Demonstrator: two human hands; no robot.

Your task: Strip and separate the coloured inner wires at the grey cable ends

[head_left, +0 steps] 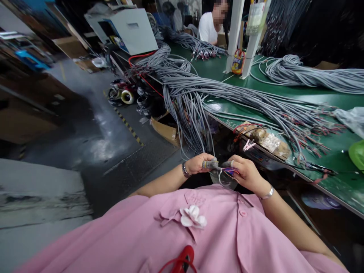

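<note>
Head view: our left hand grips a grey cable. Its coloured wires point crosswise into our pinching right hand.

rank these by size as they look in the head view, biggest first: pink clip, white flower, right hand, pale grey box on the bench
1. pale grey box
2. right hand
3. white flower
4. pink clip
</note>
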